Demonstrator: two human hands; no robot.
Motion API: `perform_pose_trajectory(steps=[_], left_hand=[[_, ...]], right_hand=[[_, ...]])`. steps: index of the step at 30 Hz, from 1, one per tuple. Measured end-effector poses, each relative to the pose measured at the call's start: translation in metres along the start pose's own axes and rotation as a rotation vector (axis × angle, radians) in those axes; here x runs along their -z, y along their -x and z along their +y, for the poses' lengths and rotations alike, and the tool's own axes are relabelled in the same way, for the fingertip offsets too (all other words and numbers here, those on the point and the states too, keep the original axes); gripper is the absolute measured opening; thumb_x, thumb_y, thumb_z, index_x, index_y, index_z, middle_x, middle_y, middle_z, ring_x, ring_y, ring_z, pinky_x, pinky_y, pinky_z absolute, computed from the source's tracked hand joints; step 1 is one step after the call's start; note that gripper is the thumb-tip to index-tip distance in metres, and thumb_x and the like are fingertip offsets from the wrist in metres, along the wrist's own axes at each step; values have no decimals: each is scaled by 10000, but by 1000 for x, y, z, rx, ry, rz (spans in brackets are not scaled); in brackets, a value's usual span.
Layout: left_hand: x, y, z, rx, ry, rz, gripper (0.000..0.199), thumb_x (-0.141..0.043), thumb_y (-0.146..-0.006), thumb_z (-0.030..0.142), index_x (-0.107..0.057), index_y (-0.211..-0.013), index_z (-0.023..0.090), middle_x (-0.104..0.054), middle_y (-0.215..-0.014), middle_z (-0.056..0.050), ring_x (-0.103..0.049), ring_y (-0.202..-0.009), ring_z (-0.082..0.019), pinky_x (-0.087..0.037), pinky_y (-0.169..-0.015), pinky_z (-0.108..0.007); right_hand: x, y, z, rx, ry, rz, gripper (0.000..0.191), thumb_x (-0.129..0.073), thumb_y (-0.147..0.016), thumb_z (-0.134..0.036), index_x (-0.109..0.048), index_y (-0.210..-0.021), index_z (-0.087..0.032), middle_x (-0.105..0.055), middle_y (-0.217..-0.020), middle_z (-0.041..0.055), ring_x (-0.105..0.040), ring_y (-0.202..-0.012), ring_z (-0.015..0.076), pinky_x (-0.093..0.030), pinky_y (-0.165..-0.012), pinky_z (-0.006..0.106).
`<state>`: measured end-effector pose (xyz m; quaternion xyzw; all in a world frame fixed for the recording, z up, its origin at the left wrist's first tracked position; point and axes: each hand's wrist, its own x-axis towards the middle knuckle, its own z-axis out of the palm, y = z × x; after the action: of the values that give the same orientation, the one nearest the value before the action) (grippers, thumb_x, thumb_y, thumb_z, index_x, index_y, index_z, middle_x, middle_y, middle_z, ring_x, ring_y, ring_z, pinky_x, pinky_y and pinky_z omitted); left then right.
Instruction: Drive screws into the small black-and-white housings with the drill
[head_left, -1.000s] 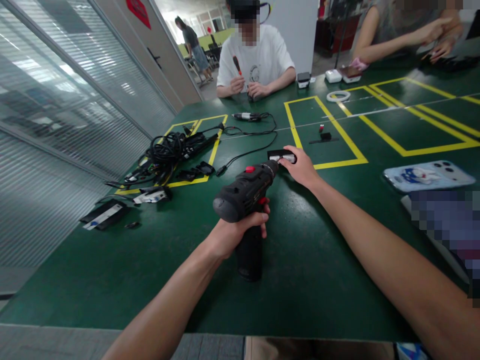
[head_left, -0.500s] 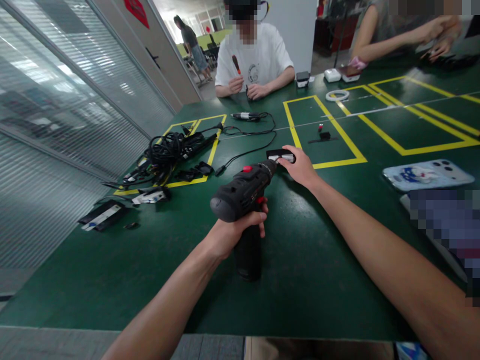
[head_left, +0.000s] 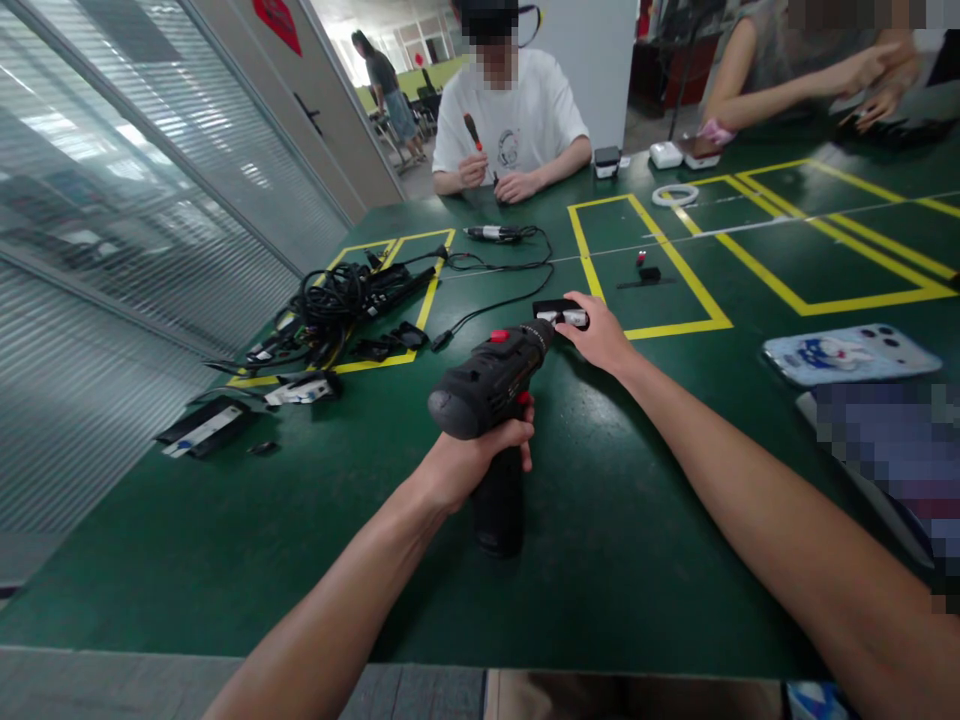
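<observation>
My left hand [head_left: 480, 455] is wrapped round the handle of a black power drill [head_left: 487, 385] with red switches. The drill's chuck points away from me, at a small black and white device [head_left: 561, 314] on the green table [head_left: 637, 560]. Whether the bit touches the device is too small to tell. My right hand [head_left: 598, 332] grips the right end of that device between thumb and fingers. Behind it, a black cable [head_left: 499, 306] runs across the table to a pen-shaped tool [head_left: 491, 233].
Tangled black cables [head_left: 337, 300] and black parts [head_left: 206, 425] lie at the left. A phone [head_left: 847, 353] and a blurred flat item [head_left: 885, 450] are at the right. Across the table a person [head_left: 510, 120] holds a screwdriver [head_left: 472, 130]; another person's arms [head_left: 810, 85] rest at the far right.
The back of the drill has shifted slightly to the right and up in the view, with my left hand on it. My right hand has stayed on the device.
</observation>
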<state>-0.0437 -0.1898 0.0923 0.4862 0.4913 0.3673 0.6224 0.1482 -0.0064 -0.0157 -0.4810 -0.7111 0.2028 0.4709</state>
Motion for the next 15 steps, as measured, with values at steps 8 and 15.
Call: perform_pose_trajectory(steps=[8, 15], left_hand=[[-1, 1, 3, -18, -32, -9, 297, -681, -704, 204, -553, -965, 141, -574, -840, 10, -569, -519, -74, -474, -547, -245], [2, 0, 2, -25, -37, -7, 289, -672, -703, 205, -562, -963, 140, -588, -835, 3, -567, -518, -77, -473, -541, -246]], right_hand=[[2, -2, 1, 12, 3, -21, 459, -672, -784, -275, -614, -1237, -236, -623, -1192, 84, -593, -1129, 271, -452, -1034, 474], [2, -3, 3, 16, -4, -25, 456, -677, -775, -270, -615, -1227, -245, -631, -1210, 78, -591, -1144, 278, -452, -1029, 484]])
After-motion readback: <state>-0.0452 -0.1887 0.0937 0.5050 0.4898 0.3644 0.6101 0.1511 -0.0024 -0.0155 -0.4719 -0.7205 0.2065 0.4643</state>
